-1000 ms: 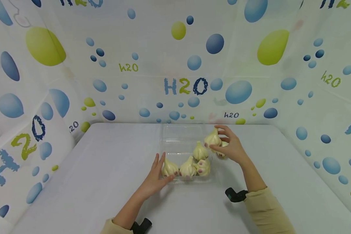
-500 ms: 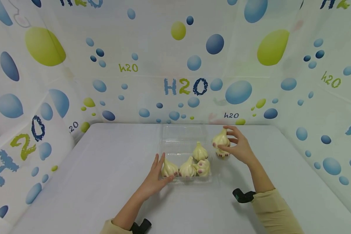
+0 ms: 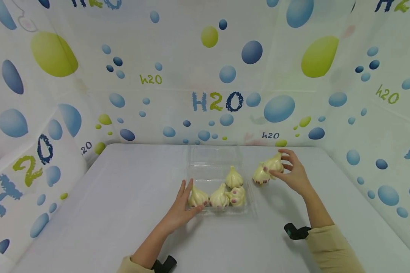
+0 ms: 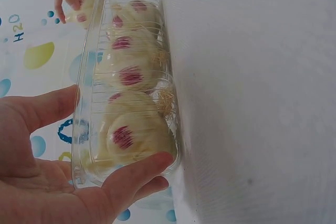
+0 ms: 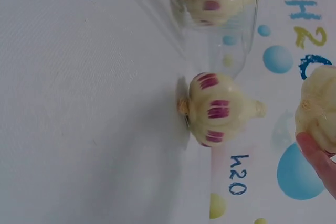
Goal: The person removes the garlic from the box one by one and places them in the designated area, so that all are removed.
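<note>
In the head view my right hand (image 3: 294, 176) pinches a garlic bulb (image 3: 274, 163) by its neck and side, above the table. Just left of it, a second garlic bulb (image 3: 260, 175) stands on the table; the right wrist view shows this standing bulb (image 5: 220, 111) apart from the held bulb (image 5: 320, 108). My left hand (image 3: 178, 212) grips the front left corner of a clear plastic container (image 4: 81, 145), thumb at the front rim and fingers along the left side. Inside the container sit several garlic bulbs (image 3: 220, 196), pale with purple patches.
The container's clear lid (image 3: 214, 154) lies folded back behind it. Under everything is a white table (image 3: 130, 182), with a patterned curtain (image 3: 177, 49) rising behind its far edge. Black camera mounts (image 3: 296, 231) stick out from both wrists.
My right hand has carried its garlic bulb rightward, past the standing bulb, tilting it so the neck leans right. The left hand and container have stayed put.
</note>
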